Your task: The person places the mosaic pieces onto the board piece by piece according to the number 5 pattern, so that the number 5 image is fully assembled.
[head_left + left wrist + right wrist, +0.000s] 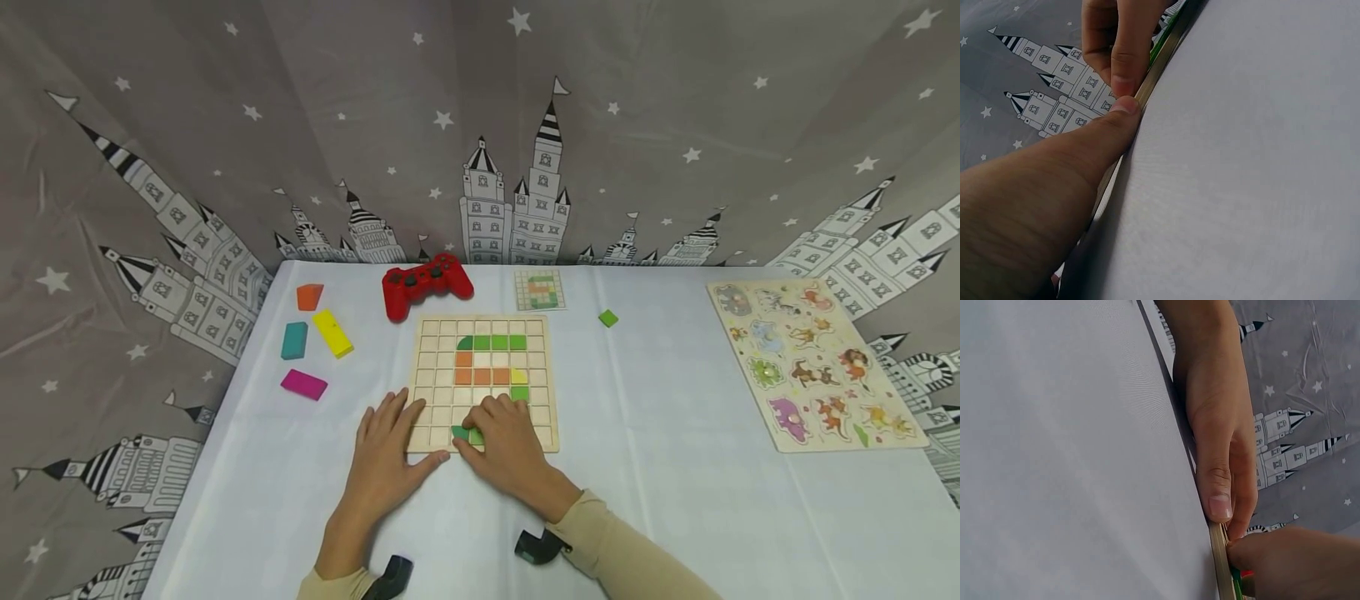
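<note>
A wooden grid board lies on the table with green, orange and yellow tiles in some squares. My left hand rests over its lower left corner, fingers extended on the board and thumb along the near edge. My right hand is over the lower middle, its fingers bent around a light green tile in the bottom row, partly hidden by them. Against that tile's left side sits a darker green tile. Another green tile shows just above the right hand's fingers. In the left wrist view the two thumbs come close at the board's edge.
Behind the board are a red game controller and a small pattern card. A loose green tile lies to their right. Orange, teal, yellow and magenta blocks are at left; an animal puzzle board is far right.
</note>
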### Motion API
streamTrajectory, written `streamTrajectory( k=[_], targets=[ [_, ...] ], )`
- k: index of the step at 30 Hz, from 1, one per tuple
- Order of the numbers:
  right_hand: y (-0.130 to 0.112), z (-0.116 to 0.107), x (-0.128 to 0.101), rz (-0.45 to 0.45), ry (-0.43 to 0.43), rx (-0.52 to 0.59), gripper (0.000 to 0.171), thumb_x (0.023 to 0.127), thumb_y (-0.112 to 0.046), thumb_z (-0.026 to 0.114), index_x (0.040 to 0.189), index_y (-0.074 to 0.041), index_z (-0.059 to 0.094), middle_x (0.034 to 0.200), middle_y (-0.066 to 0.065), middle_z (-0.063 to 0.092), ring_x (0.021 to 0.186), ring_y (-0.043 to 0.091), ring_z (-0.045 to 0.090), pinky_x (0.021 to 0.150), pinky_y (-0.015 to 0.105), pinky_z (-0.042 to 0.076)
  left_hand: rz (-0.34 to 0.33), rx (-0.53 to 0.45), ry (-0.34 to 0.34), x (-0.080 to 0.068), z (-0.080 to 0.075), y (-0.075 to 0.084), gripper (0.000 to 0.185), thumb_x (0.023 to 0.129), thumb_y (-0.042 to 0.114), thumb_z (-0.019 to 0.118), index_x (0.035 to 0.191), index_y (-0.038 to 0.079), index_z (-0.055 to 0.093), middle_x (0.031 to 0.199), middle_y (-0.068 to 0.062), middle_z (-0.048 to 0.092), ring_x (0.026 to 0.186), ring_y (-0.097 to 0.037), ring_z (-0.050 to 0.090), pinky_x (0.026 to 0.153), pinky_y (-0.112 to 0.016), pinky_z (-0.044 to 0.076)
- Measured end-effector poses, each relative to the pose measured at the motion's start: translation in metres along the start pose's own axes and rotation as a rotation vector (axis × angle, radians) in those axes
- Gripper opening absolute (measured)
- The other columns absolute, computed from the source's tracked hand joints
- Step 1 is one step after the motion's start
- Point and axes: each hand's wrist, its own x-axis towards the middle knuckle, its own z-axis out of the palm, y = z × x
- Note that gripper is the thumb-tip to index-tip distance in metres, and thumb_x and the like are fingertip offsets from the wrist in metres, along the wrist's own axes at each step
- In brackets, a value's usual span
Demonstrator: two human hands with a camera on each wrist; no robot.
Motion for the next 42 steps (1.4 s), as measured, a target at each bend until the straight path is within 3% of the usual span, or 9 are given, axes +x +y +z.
streamTrajectory(
  k=[10,30,35,42],
  targets=[
    [-0.004,-0.004,0.0,0.059,-0.012,0.028,0.018,0.088,-0.04,0.077,0.094,-0.024,0.071,0.082,-0.01,0.057,0.075,0.009,0.04,0.071,0.026,0.026,0.002,0.004,0.006,0.0,0.001,-0.001,0.089,0.08,0.058,0.079,0.15,0.013,0.048,0.164,-0.016,0.036,0.155,-0.037,0.024,0.127,-0.061,0.012],
    [0.003,-0.016,-0.001,0.149,-0.054,0.053,0.023,0.084,-0.043,0.081,0.097,-0.025,0.075,0.087,-0.01,0.061,0.081,0.012,0.048,0.074,0.029,0.03,0.001,0.008,0.008,0.0,0.0,0.001,0.088,0.08,0.058,0.079,0.149,0.013,0.049,0.163,-0.016,0.036,0.155,-0.038,0.025,0.127,-0.061,0.013],
    [0.03,-0.036,0.005,0.256,-0.008,0.092,0.031,0.084,-0.045,0.081,0.104,-0.021,0.075,0.086,-0.005,0.061,0.081,0.016,0.046,0.073,0.033,0.031,-0.001,0.002,0.007,0.001,-0.001,0.001,0.087,0.081,0.058,0.078,0.149,0.013,0.049,0.163,-0.017,0.037,0.155,-0.037,0.024,0.127,-0.061,0.012],
    [0.096,-0.055,0.009,0.46,0.068,0.158,0.034,0.09,-0.034,0.077,0.115,-0.012,0.072,0.091,0.005,0.061,0.09,0.026,0.049,0.08,0.041,0.034,-0.016,-0.005,-0.004,0.0,-0.001,0.003,0.087,0.08,0.059,0.078,0.149,0.013,0.049,0.163,-0.017,0.036,0.154,-0.038,0.024,0.126,-0.062,0.012]
  ],
)
